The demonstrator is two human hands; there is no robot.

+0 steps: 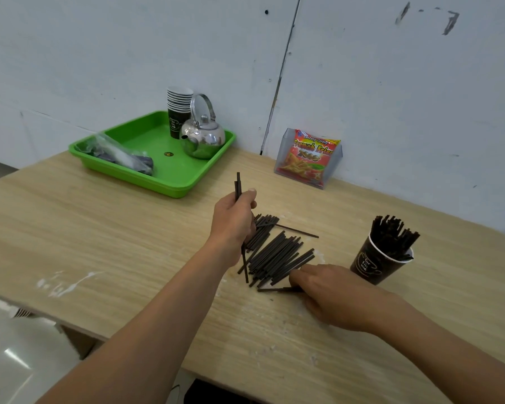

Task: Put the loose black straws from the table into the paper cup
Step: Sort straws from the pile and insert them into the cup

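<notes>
Several straws (238,183) are gripped upright in the left hand (233,223); the paper cup (373,266) lies rightward, nearer the right hand (333,293), laid on the pile (277,255), its hold indiscernible.

On a wooden table (99,243) are set a green tray (129,172), a clear holder (331,170), a pile of black straws (277,258) and a paper cup (376,266).

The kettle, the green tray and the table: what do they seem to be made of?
Kettle: polished metal, likely steel; it mirrors its surroundings. Tray: glossy green plastic, by its even colour and rounded moulded rim. Table: pale wood grain, perhaps only a laminate; matte, with white smears.
</notes>
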